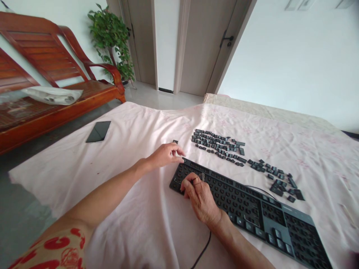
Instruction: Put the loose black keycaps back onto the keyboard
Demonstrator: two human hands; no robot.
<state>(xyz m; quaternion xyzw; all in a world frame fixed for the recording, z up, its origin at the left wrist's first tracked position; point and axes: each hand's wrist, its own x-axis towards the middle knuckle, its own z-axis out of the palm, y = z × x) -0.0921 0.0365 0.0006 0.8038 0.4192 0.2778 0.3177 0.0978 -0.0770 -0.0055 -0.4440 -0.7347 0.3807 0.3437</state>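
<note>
A black keyboard [238, 194] lies at a slant on the cloth, most of its keycaps off and the switch sockets bare. Several keycaps remain along its bottom row and arrow cluster. My right hand [200, 198] is closed over the keyboard's left end, thin wire loops of a keycap puller [202, 176] sticking up from its fingers. What the fingertips press on is hidden. Near the top left corner my left hand [167, 154] hovers with fingers loosely curled and apart, nothing visible between them. A small dark keycap [175, 141] lies just behind it.
Loose black keycaps [217, 142] lie in rough rows behind the keyboard, with a second cluster [277, 177] to the right. A phone or tablet [98, 132] rests on the left of the pink cloth [134, 231]. The keyboard's cable [204, 248] runs toward me. A wooden bench [56, 56] stands beyond.
</note>
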